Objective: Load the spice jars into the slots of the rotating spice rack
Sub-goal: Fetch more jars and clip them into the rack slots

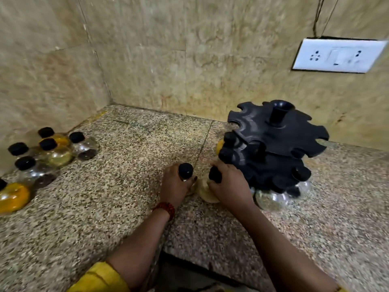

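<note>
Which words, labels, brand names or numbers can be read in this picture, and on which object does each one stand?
No readable text appears in the picture.
spice jars: black caps and clear bodies, no label visible.
spice rack: plain black, no brand mark visible.
socket plate: only socket holes and a switch; the small dark marks are too blurred to read as text.
red bracelet: no writing to be seen.

Left wrist: red beaded bracelet. Left arm: yellow sleeve ending near the elbow. Both forearms bare.
</note>
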